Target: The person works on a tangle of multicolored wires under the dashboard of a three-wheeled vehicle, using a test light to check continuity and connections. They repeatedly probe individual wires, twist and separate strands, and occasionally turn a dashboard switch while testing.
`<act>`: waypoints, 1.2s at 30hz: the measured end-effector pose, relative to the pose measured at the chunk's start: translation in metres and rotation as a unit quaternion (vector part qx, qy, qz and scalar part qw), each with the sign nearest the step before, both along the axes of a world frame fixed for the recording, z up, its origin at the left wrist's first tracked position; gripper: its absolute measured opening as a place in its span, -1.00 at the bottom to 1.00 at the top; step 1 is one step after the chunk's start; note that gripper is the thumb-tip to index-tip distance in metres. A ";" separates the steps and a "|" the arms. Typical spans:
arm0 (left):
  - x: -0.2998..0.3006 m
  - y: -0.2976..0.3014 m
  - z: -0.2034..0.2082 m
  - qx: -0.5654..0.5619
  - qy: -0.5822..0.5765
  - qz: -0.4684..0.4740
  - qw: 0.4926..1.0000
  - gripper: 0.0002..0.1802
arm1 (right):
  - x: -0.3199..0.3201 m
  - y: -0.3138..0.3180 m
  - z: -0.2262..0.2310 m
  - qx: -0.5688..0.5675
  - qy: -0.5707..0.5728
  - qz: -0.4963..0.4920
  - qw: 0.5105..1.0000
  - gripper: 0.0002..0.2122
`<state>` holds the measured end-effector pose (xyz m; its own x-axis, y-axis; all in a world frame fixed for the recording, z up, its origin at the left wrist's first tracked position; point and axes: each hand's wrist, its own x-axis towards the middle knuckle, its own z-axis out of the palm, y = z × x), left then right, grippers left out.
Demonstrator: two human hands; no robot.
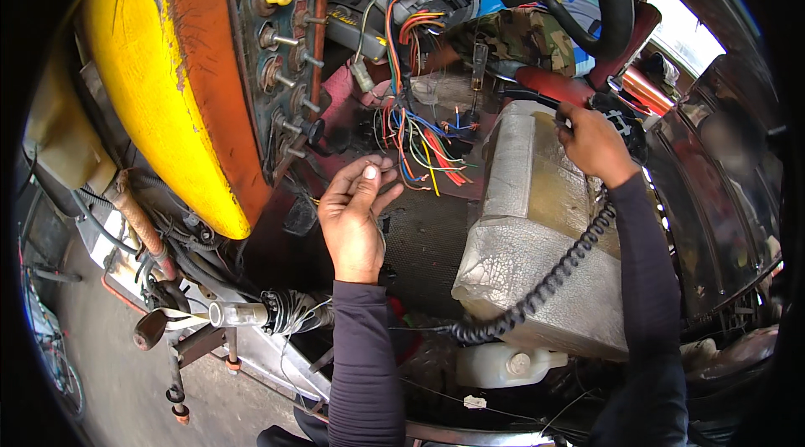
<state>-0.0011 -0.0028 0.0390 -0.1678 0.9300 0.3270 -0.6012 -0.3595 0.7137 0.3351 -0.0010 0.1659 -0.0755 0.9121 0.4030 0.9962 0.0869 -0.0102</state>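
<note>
Bordering panel [159, 70]: yellow and orange, far left, paint chipped along its edge.
Switch plate [288, 18]: beside the panel, carrying metal toggles and coloured knobs.
Left hand [356, 200]: raised before the wires, thumb and fingertips drawn together; whether a fine strand sits between them cannot be told.
Wire bundle [411, 124]: hangs at centre, just beyond the left hand, above the dark floor mat [423, 250].
Wiring status: strands are already fanned out and some tips look bared; many ends lie loose, so connection is judged incomplete.
Camouflage sleeve [520, 34]: another person's, beyond the bundle.
Silver cover [545, 187]: right of the wires, surface creased.
Coiled cord [549, 300]: black, crosses the cover toward the right wrist.
Right hand [597, 145]: at the cover's far end, fingers curled; contents cannot be confirmed.
</note>
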 end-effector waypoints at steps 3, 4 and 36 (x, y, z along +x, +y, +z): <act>0.000 -0.002 0.002 -0.004 0.006 0.014 1.000 -0.78 | 0.040 0.023 -0.034 0.005 -0.033 -0.063 0.997 -0.63; 0.000 -0.002 0.003 -0.005 0.006 0.018 1.000 -0.78 | 0.048 0.026 -0.041 0.003 -0.031 -0.063 0.998 -0.63; -0.002 -0.005 0.007 -0.011 0.047 0.048 0.998 -0.75 | -0.092 -0.015 -0.031 -0.045 0.079 0.295 0.951 -0.50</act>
<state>-0.0026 -0.0081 0.0458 -0.2263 0.9182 0.3251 -0.4949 -0.3959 0.7736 0.2432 -0.0158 0.1345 -0.5295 0.7616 0.3737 0.7604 0.6213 -0.1889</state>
